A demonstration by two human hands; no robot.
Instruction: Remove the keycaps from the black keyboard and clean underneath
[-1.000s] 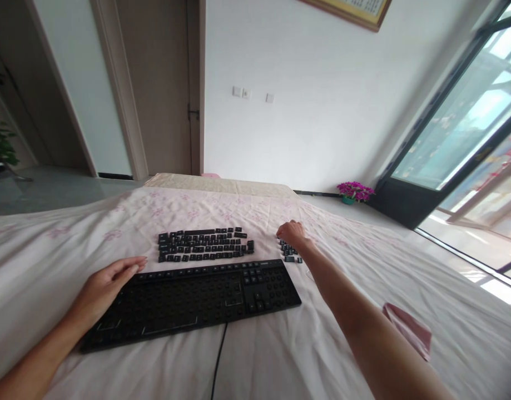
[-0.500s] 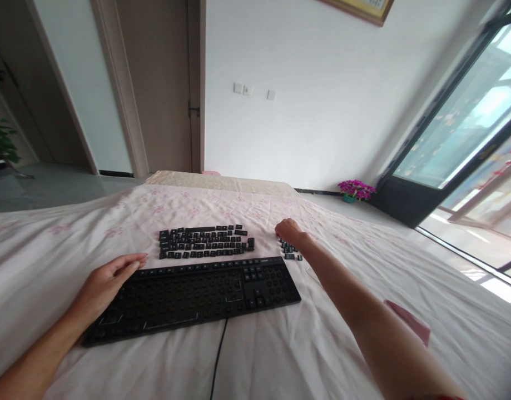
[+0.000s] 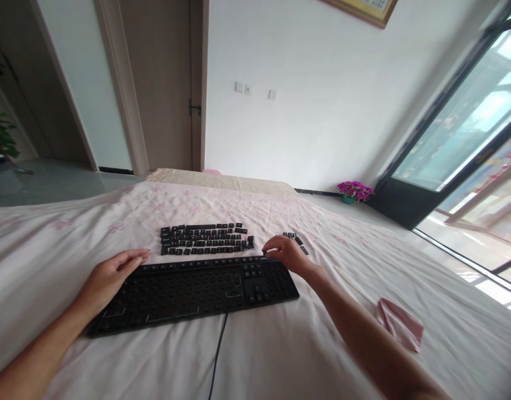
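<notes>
A black keyboard lies on the bedsheet, most of its keycaps off and its cable running toward me. Over its far left corner rests my left hand, fingers loosely stretched with the thumb beside them and nothing visible in them. My right hand is above the keyboard's far right edge, pinching a small black keycap between thumb and fingertips. Loose keycaps stand in rows behind the keyboard. A smaller group of keycaps lies beyond my right hand, which partly hides it.
The pale flowered bedsheet is wrinkled. A folded pink cloth lies to the right of my right forearm. Farther off are a wall, doors, a potted plant with magenta flowers and a glass door.
My right hand has moved from the small keycap group back toward the keyboard's far right edge, now with a keycap showing in its fingers. My left hand has barely moved.
</notes>
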